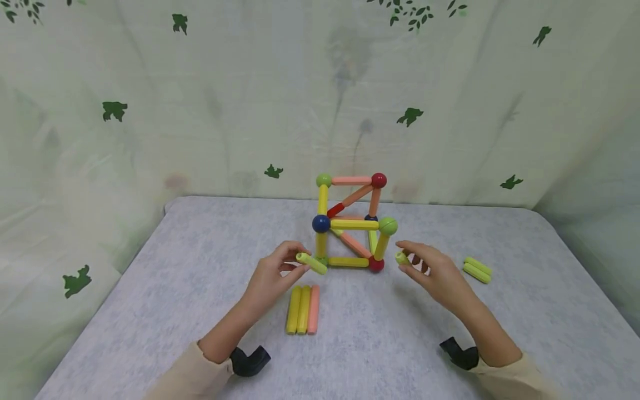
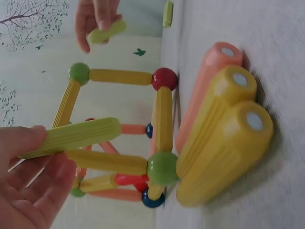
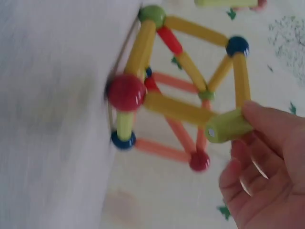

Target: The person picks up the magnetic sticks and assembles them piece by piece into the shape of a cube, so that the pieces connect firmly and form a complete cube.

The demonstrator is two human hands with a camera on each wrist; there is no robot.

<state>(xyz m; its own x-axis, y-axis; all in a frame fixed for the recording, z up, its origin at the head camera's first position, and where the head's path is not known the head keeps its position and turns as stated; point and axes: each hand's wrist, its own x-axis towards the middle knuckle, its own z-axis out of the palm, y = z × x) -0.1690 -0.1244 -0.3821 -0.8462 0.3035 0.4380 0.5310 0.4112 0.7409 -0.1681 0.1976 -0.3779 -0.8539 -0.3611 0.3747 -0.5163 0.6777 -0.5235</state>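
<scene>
A ribbed lime-green rod point(image 1: 311, 263) sits pinched in the left hand point(image 1: 272, 278), just beside the lower left corner of the cube frame point(image 1: 352, 222), a lattice of smooth plastic rods and glossy balls standing mid-table. The right hand point(image 1: 434, 273) pinches a second green rod point(image 1: 402, 258) near the frame's right corner. 3 ridged sticks point(image 1: 303, 309), 2 yellow and 1 salmon, lie side by side in front. 2 green sticks point(image 1: 477, 269) rest far right on the mottled grey table point(image 1: 150, 289).
</scene>
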